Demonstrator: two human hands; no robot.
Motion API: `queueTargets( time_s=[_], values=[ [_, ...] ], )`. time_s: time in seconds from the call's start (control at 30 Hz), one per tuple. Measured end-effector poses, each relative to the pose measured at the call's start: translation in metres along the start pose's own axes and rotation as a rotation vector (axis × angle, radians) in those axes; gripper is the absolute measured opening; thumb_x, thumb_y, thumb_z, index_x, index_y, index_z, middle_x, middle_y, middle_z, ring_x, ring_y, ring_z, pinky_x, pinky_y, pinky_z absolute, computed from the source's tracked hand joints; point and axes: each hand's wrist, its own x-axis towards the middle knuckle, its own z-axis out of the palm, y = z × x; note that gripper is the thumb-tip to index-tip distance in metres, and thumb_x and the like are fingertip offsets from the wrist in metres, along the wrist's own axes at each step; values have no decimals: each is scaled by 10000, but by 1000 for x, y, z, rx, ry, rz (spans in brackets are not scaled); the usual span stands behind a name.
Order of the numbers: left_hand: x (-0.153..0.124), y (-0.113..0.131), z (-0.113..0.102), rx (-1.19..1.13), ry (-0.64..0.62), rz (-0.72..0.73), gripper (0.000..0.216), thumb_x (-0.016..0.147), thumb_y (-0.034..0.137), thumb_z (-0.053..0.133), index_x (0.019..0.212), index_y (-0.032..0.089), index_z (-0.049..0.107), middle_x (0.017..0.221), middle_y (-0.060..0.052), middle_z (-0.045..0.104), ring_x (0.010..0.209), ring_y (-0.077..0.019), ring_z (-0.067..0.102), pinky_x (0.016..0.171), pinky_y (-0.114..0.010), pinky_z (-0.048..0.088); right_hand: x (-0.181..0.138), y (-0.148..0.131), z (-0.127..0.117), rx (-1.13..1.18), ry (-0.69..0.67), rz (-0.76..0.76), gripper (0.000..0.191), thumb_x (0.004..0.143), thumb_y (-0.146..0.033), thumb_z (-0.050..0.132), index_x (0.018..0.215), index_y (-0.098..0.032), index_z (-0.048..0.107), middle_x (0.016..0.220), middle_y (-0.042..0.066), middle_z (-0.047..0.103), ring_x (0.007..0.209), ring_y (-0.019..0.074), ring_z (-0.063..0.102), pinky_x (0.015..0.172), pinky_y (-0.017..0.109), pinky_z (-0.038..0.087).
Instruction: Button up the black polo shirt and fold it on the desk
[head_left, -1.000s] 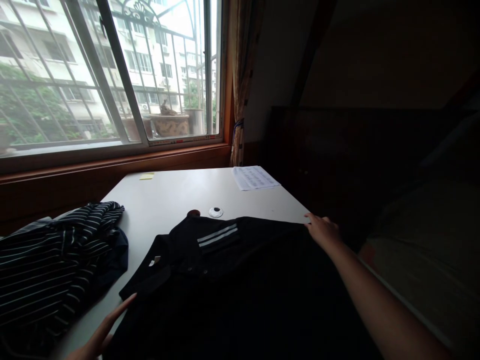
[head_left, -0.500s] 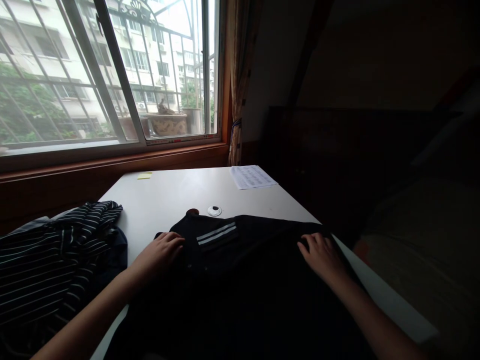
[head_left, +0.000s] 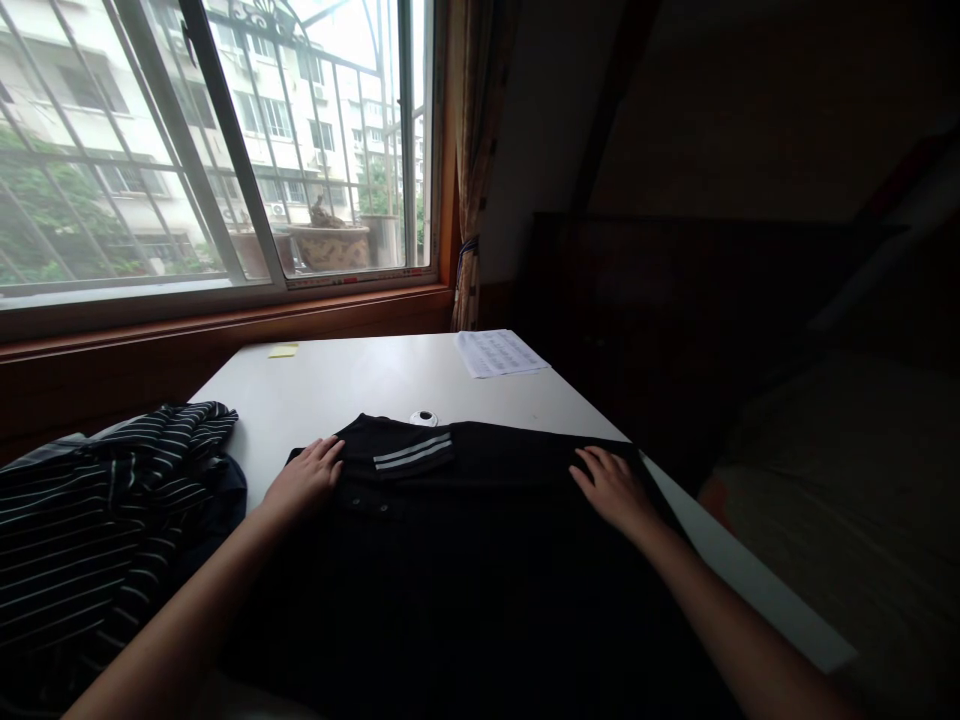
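Observation:
A black garment [head_left: 480, 560] with two white stripes lies spread on the white table [head_left: 360, 385] in front of me. My left hand [head_left: 306, 478] rests flat on its far left corner, fingers stretched out. My right hand [head_left: 613, 488] lies flat on its far right part, fingers apart. Neither hand holds anything.
A dark striped garment [head_left: 97, 520] is heaped at the table's left. A printed sheet [head_left: 498, 352] lies at the far right corner, a yellow sticky note [head_left: 282, 351] at the far left, a small round cap [head_left: 423, 418] beyond the black garment. A window [head_left: 210, 150] stands behind; a dark bed [head_left: 847, 480] is to the right.
My left hand came up from the near left edge onto the garment's far left corner. My right hand drew in from the right edge. The garment's far edge now lies straighter.

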Motion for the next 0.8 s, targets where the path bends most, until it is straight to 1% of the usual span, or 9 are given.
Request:
queueTargets(
  time_s=[0.17, 0.27, 0.43, 0.5, 0.67, 0.8],
  values=[
    [-3, -16, 3, 20, -20, -1, 480, 979, 216, 318, 1362, 71, 568, 1480, -146, 482, 1429, -298, 361, 1180, -463, 291, 32, -14, 12, 22, -26, -7, 490, 964, -466, 418, 1349, -201, 565, 1427, 91, 525, 1298, 311, 463, 1105, 456, 367],
    [-5, -28, 5, 28, -27, -31, 479, 971, 199, 319, 1345, 57, 583, 1479, -160, 477, 1429, -313, 359, 1177, -482, 300, 49, -23, 20, 34, -34, -13, 493, 963, -476, 422, 1345, -200, 567, 1423, 96, 527, 1298, 306, 467, 1114, 441, 354],
    [-7, -47, 6, 36, -45, -83, 465, 950, 186, 363, 1335, 75, 600, 1481, -137, 481, 1430, -300, 362, 1196, -451, 276, 75, -40, 31, 63, -54, -42, 501, 963, -491, 428, 1338, -193, 573, 1424, 101, 523, 1298, 294, 472, 1106, 425, 364],
    [-8, -53, 7, 41, -44, -116, 478, 950, 187, 357, 1355, 70, 583, 1487, -140, 472, 1435, -305, 353, 1196, -452, 275, 84, -47, 34, 77, -58, -55, 505, 965, -493, 426, 1346, -193, 567, 1437, 102, 513, 1314, 293, 460, 1115, 430, 354],
    [-8, -57, 9, 49, -33, -203, 513, 942, 219, 375, 1411, 77, 527, 1499, -128, 460, 1446, -318, 325, 1189, -457, 285, 103, -55, 39, 118, -61, -89, 482, 969, -466, 432, 1353, -208, 564, 1439, 95, 515, 1322, 275, 461, 1133, 422, 337],
    [-8, -53, 7, 42, -23, -246, 516, 944, 240, 379, 1421, 107, 521, 1503, -102, 460, 1453, -296, 318, 1190, -437, 286, 107, -52, 40, 145, -67, -105, 455, 976, -440, 425, 1351, -227, 571, 1443, 78, 523, 1322, 263, 472, 1136, 411, 344]
  ],
)
